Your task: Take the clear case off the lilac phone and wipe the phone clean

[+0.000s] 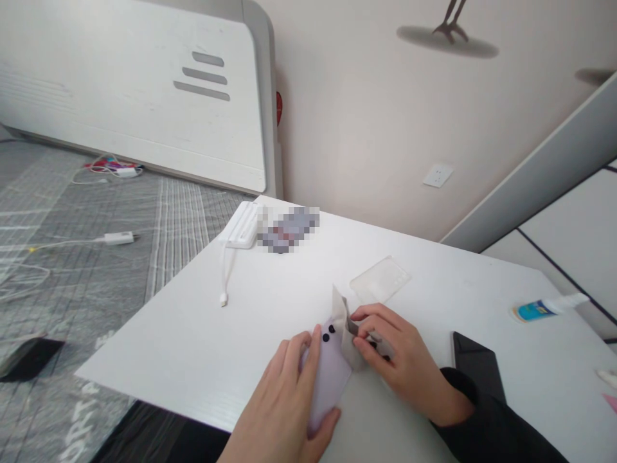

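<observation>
My left hand [284, 402] grips a pale lilac phone [328, 373], back side up with its dark camera lenses showing, on the white table [193, 347]. My right hand [393, 354] pinches a small beige cloth [343, 318] against the phone's top end; part of the cloth sticks up. A clear phone case [380, 279] lies just beyond the hands.
A white power bank with a dangling cable [241, 228] sits at the table's far left corner, beside a blurred item. A glue tube [547, 308] lies at right, a dark folded object [475, 370] near my right wrist. A bed with chargers is at left.
</observation>
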`<state>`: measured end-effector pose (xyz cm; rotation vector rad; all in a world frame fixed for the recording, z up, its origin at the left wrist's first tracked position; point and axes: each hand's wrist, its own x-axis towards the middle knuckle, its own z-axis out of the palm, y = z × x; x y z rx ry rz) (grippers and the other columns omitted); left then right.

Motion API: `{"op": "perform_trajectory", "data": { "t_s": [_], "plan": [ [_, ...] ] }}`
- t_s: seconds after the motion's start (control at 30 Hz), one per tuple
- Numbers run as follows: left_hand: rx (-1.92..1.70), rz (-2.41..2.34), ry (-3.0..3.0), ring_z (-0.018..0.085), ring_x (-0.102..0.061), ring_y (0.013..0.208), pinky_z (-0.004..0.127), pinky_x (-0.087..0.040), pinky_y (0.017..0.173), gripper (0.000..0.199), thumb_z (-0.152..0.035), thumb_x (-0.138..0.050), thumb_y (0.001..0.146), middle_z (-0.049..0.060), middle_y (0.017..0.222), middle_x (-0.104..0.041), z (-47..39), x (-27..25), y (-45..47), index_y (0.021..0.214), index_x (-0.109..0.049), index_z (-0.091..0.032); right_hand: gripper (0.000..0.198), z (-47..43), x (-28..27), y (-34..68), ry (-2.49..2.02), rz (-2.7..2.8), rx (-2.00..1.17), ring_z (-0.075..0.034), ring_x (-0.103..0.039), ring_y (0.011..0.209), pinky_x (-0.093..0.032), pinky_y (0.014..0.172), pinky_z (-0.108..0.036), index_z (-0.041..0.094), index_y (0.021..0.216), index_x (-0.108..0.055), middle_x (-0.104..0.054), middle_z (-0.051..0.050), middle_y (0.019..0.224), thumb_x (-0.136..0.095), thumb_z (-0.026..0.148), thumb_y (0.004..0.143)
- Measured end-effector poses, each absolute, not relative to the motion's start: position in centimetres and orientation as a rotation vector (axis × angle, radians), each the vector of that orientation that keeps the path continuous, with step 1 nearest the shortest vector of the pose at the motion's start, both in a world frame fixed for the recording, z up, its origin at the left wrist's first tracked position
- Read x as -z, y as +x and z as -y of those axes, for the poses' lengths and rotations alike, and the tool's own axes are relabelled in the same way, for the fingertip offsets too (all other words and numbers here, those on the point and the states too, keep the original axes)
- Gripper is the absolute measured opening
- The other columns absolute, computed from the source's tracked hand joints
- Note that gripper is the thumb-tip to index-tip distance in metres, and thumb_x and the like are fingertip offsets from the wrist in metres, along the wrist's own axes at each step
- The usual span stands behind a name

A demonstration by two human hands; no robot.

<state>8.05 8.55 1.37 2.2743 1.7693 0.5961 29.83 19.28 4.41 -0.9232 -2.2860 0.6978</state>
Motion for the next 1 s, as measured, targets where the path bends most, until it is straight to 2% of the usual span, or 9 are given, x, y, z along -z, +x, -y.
{"op": "perform_trajectory", "data": {
  "t_s": [0.1,0.23,0.33,0.5,0.63,0.7,0.8,0.93,1.0],
  "plan": [
    [-0.658,-1.78,2.387,0.035,-0.062,0.126,0.049,-0.06,0.101,0.085,-0.026,-0.069,0.081,0.017,0.141,-0.062,-8.7,-1.0,8.6,0.159,-0.034,-0.017,0.01,-18.7,-4.5,29.2,-0.804,2.483,-0.581,-0.021,-0.067,0.121,-0.055,0.104,-0.037,0.022,0.104,-0.064,-0.07,-0.009,0.132,-0.054,0.025,0.104],
    [-0.718,-1.808,2.519,0.033,-0.063,0.123,0.043,-0.061,0.1,0.089,-0.034,-0.072,0.082,0.019,0.143,-0.063,-8.0,-0.1,8.3,0.158,-0.033,-0.008,0.032,-18.1,-4.2,28.8,-0.615,2.724,-0.449,-0.02,-0.057,0.14,-0.043,0.123,-0.041,0.017,0.134,-0.062,-0.067,-0.01,0.143,-0.053,0.028,0.106],
    [-0.7,-1.871,2.574,0.033,-0.063,0.123,0.041,-0.061,0.099,0.095,-0.047,-0.072,0.085,0.02,0.144,-0.063,-6.7,0.1,7.2,0.16,-0.031,-0.005,0.049,-18.0,-3.8,29.0,-0.66,2.844,-0.251,-0.024,-0.047,0.149,-0.042,0.124,-0.047,0.015,0.15,-0.052,-0.054,-0.01,0.157,-0.052,0.037,0.107],
    [-0.709,-1.919,2.543,0.029,-0.065,0.118,0.036,-0.06,0.098,0.092,-0.047,-0.063,0.094,0.017,0.142,-0.065,-5.7,0.0,6.2,0.165,-0.021,-0.006,0.086,-16.5,-3.3,28.4,-0.741,2.94,0.013,-0.037,-0.033,0.156,-0.037,0.123,-0.063,0.006,0.16,-0.036,-0.035,-0.018,0.167,-0.053,0.065,0.1],
    [-0.781,-1.969,2.476,0.03,-0.066,0.116,0.039,-0.059,0.095,0.085,-0.048,-0.048,0.101,0.019,0.144,-0.062,-5.7,0.5,6.7,0.166,-0.012,-0.006,0.059,-15.1,-3.3,27.6,-0.293,3.025,0.005,-0.02,-0.033,0.157,-0.034,0.127,-0.04,0.013,0.162,-0.033,-0.034,-0.005,0.169,-0.043,0.039,0.11],
    [-0.837,-2.006,2.411,0.029,-0.067,0.113,0.039,-0.06,0.093,0.087,-0.053,-0.051,0.1,0.019,0.137,-0.065,-5.7,0.8,6.9,0.166,-0.015,-0.008,0.066,-15.4,-3.5,27.7,-0.392,3.012,-0.011,-0.023,-0.035,0.156,-0.031,0.129,-0.044,0.011,0.162,-0.033,-0.035,-0.009,0.168,-0.044,0.048,0.108],
    [-0.884,-2.024,2.342,0.029,-0.068,0.108,0.038,-0.06,0.09,0.094,-0.059,-0.06,0.096,0.018,0.129,-0.069,-5.8,0.8,7.1,0.165,-0.02,-0.01,0.103,-15.9,-3.6,28.0,-0.694,2.932,-0.039,-0.036,-0.038,0.154,-0.031,0.127,-0.058,0.003,0.161,-0.033,-0.037,-0.021,0.165,-0.051,0.078,0.093],
    [-0.913,-2.037,2.353,0.03,-0.067,0.106,0.04,-0.059,0.088,0.091,-0.055,-0.054,0.099,0.019,0.132,-0.067,-6.0,0.5,7.4,0.166,-0.015,-0.009,0.079,-15.7,-3.5,27.7,-0.297,2.992,-0.1,-0.023,-0.033,0.157,-0.031,0.129,-0.041,0.008,0.162,-0.034,-0.037,-0.011,0.167,-0.05,0.059,0.104],
    [-0.912,-2.063,2.329,0.03,-0.066,0.105,0.041,-0.058,0.088,0.094,-0.058,-0.057,0.097,0.019,0.132,-0.067,-6.0,0.3,7.5,0.166,-0.015,-0.008,0.08,-16.2,-3.4,27.7,-0.314,2.998,-0.168,-0.022,-0.034,0.157,-0.028,0.13,-0.043,0.011,0.163,-0.032,-0.037,-0.01,0.167,-0.05,0.061,0.103]
  ]
}}
